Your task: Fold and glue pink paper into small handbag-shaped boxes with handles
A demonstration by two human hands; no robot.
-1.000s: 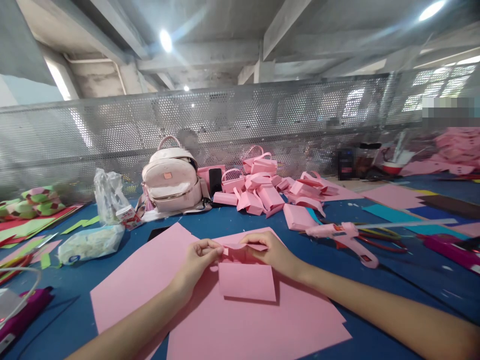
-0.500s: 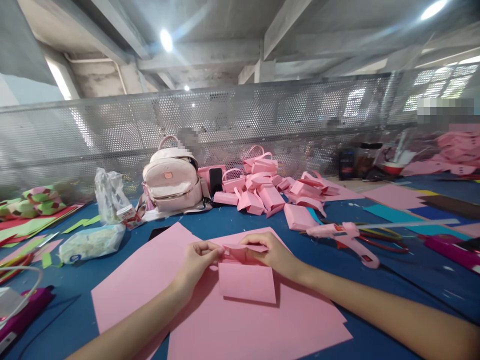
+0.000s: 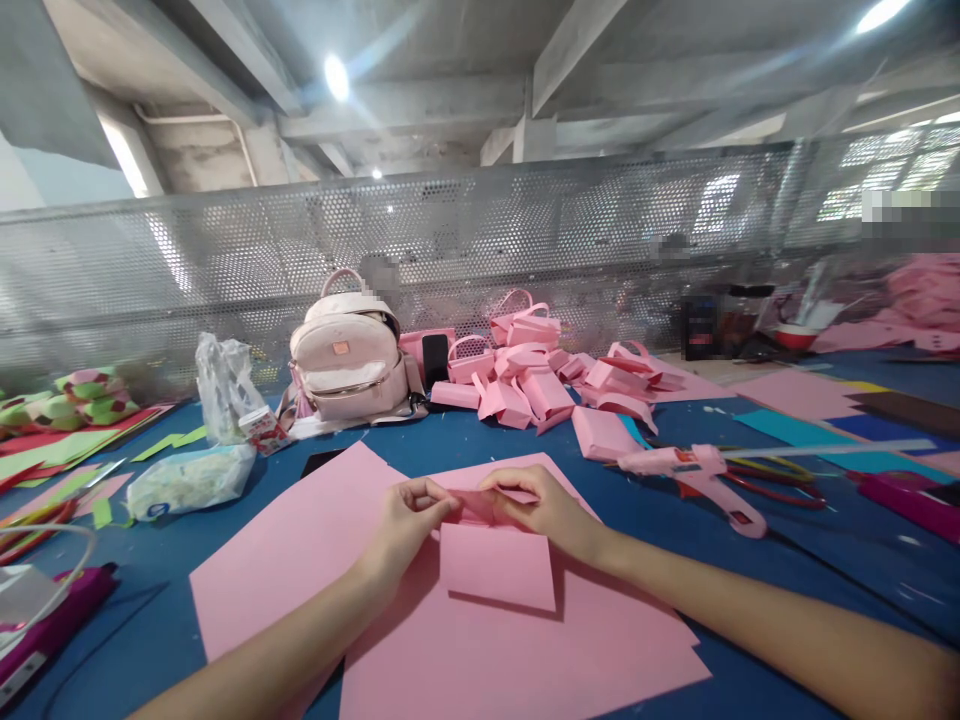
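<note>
Between my two hands is a small folded pink paper box, its flap hanging toward me and its open side up. My left hand pinches the left end between thumb and fingers. At the upper right edge my right hand is closed on the paper, some fingertips hidden inside the fold. Large pink sheets lie flat beneath both hands. To the right rests a pink hot glue gun, its glue stick poking out behind.
Finished-looking pink paper bags are heaped at the back beside a pale backpack. A plastic packet and scissors lie left. Pliers sit behind the glue gun, whose cord crosses the blue table. A perforated metal screen stands behind.
My fingers have shifted slightly on the folded box, and its far upper edge now stands less visible between them. The whole view has drifted a little; both hands keep their hold.
</note>
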